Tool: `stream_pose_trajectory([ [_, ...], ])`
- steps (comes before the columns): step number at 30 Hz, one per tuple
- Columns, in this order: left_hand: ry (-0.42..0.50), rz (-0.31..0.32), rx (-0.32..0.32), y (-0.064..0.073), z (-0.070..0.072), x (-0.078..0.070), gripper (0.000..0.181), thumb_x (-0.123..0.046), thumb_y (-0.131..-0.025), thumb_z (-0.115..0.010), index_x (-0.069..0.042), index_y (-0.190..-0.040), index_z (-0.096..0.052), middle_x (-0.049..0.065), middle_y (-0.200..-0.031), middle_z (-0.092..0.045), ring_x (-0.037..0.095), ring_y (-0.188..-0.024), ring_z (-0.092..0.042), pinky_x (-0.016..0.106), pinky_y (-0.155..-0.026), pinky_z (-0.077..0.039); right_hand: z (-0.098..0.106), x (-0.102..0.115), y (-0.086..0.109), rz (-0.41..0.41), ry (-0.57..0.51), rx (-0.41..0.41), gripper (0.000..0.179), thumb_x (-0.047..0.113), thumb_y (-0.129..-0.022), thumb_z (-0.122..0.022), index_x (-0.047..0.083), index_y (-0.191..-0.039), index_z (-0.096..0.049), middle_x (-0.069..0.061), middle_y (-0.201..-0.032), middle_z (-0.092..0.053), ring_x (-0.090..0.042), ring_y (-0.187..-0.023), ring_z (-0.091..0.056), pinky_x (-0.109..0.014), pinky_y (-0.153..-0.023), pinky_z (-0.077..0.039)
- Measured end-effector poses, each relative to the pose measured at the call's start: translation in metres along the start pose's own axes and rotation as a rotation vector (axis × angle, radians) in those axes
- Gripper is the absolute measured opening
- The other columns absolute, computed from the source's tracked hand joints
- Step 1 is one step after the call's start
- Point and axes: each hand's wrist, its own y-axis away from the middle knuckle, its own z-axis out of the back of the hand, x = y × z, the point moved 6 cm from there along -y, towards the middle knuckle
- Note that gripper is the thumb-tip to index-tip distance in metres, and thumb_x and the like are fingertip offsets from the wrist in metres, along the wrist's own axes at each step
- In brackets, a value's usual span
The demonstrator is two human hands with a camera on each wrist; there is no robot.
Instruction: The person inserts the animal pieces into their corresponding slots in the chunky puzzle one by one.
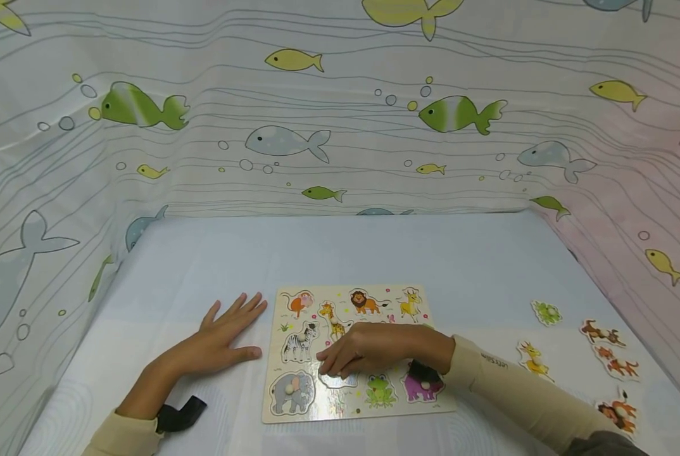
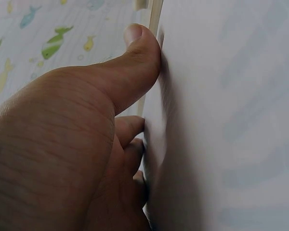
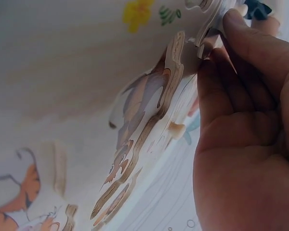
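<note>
A wooden animal puzzle board [image 1: 340, 405] lies on the white-covered table. My right hand [image 1: 354, 348] reaches over its middle, fingers bent downward, pinching a pale blue-grey puzzle piece [image 1: 340, 381] in the bottom row. The hand covers much of this piece, so its animal is hidden. Beside it are a knobbed elephant piece [image 1: 291, 394] and a frog picture [image 1: 380, 391]. A zebra piece [image 1: 301, 342] and a giraffe piece [image 1: 330, 316] sit further up the board. Left of the board, my left hand [image 1: 220, 339] rests on the table with fingers spread and thumb near the board's edge.
Loose pieces lie on the right of the table: a frog [image 1: 546, 312], a yellow horned animal [image 1: 534, 361], a monkey [image 1: 602, 333], a tiger [image 1: 619, 364] and a lion [image 1: 619, 415]. A fish-patterned curtain [image 1: 363, 95] stands behind the table.
</note>
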Motion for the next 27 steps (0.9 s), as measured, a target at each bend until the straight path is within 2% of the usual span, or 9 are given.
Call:
stream_pose_trajectory([
  [4,0.001,0.0,-0.002,0.001,0.001,0.0,0.088,-0.054,-0.087,-0.069,-0.017,-0.157,-0.033,0.012,-0.166,-0.023,0.044,-0.154,-0.009,0.068,-0.118,0.008,0.001,0.0,-0.001,0.001,-0.002,0.007,0.023,0.013,-0.096,-0.066,0.007,-0.116,-0.074,-0.001,-0.13,-0.069,-0.01,-0.133,-0.055,-0.005,-0.098,-0.044],
  [11,-0.002,0.015,0.003,0.001,-0.001,0.003,0.089,-0.054,-0.086,-0.07,-0.017,-0.158,-0.032,0.01,-0.167,-0.022,0.041,-0.155,-0.009,0.066,-0.119,0.009,-0.001,-0.001,-0.001,-0.039,-0.066,0.008,0.024,0.013,-0.095,-0.068,0.007,-0.117,-0.073,-0.001,-0.131,-0.068,-0.01,-0.135,-0.054,-0.007,-0.099,-0.044],
  [15,-0.001,0.019,0.011,-0.001,-0.003,0.004,0.089,-0.054,-0.086,-0.071,-0.018,-0.158,-0.032,0.009,-0.167,-0.022,0.04,-0.155,-0.008,0.065,-0.12,0.009,-0.001,0.0,0.0,-0.042,-0.06,-0.009,0.028,0.018,-0.094,-0.069,0.008,-0.12,-0.072,-0.001,-0.135,-0.066,-0.009,-0.135,-0.054,-0.011,-0.105,-0.042],
  [19,-0.001,0.003,0.003,-0.001,-0.002,0.003,0.089,-0.054,-0.086,-0.07,-0.017,-0.158,-0.032,0.011,-0.166,-0.023,0.042,-0.155,-0.009,0.067,-0.119,0.008,0.004,0.001,0.001,-0.06,-0.046,-0.046,0.036,0.022,-0.094,-0.07,0.011,-0.128,-0.069,0.0,-0.14,-0.062,-0.006,-0.134,-0.054,-0.015,-0.109,-0.04],
  [27,-0.009,0.004,0.005,-0.002,-0.003,0.004,0.09,-0.056,-0.086,-0.07,-0.018,-0.158,-0.031,0.009,-0.167,-0.022,0.041,-0.155,-0.008,0.066,-0.119,0.009,0.024,0.003,0.011,-0.06,-0.071,-0.162,0.037,0.024,-0.096,-0.068,0.01,-0.13,-0.067,0.0,-0.139,-0.063,-0.009,-0.132,-0.057,-0.018,-0.105,-0.047],
])
